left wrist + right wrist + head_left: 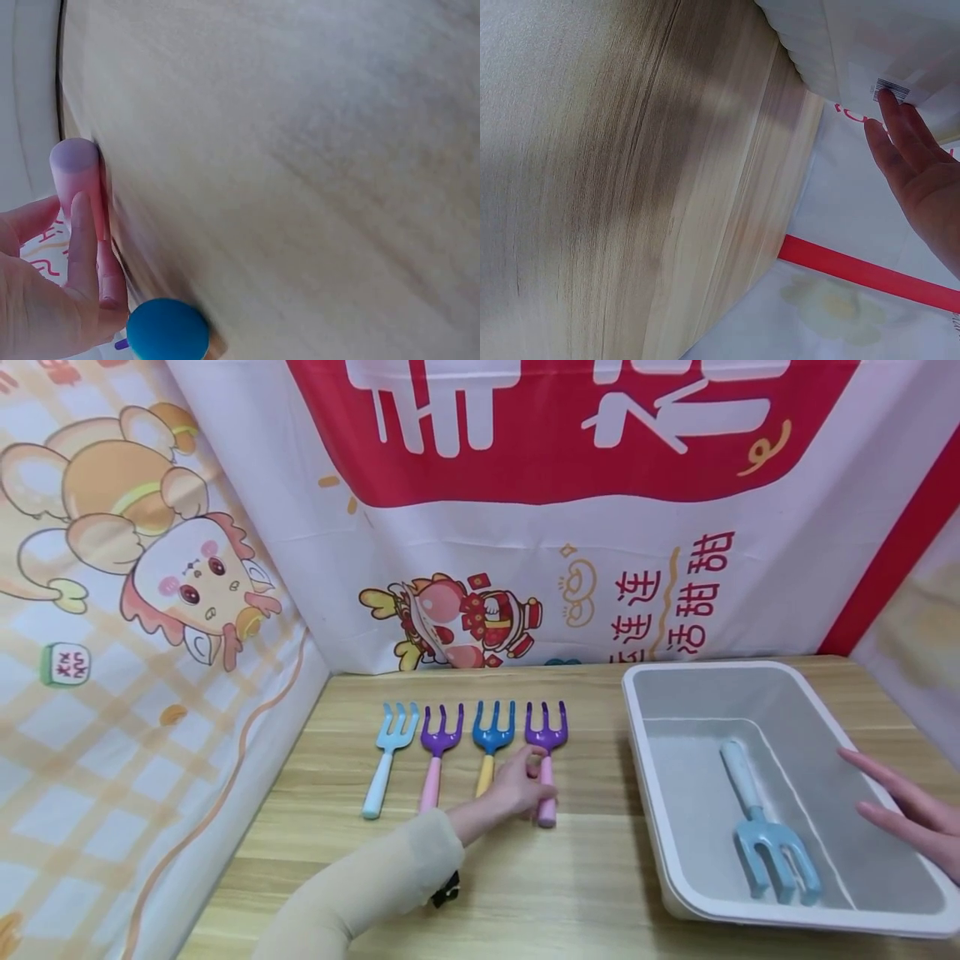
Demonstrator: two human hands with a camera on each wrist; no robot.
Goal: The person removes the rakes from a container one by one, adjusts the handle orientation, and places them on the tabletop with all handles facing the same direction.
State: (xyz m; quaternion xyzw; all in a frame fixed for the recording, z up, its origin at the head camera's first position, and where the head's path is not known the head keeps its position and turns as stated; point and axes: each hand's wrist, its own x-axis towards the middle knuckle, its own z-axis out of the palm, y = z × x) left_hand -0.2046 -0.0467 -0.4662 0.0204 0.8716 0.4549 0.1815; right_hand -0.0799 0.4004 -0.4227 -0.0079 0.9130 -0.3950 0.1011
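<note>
My left hand (513, 785) pinches the pink handle of the rightmost purple garden hand fork (546, 739), which lies on the wooden table. The left wrist view has thumb and fingers on either side of that handle (75, 169), near its butt end. In a row to its left lie a blue fork (493, 727) with a yellow handle, a second purple fork (441, 739) with a pink handle, and a light blue fork (393, 735). My right hand (918, 810), fingers extended, touches the outside wall of a pale grey plastic tub (750, 672); a barcode label shows under a fingertip (886, 94).
Inside the tub lies another light blue hand fork (757, 814), tines toward the near side. Printed cloth (450, 585) hangs behind the wooden table (592, 877), and a patterned cloth wall (172, 718) borders its left side.
</note>
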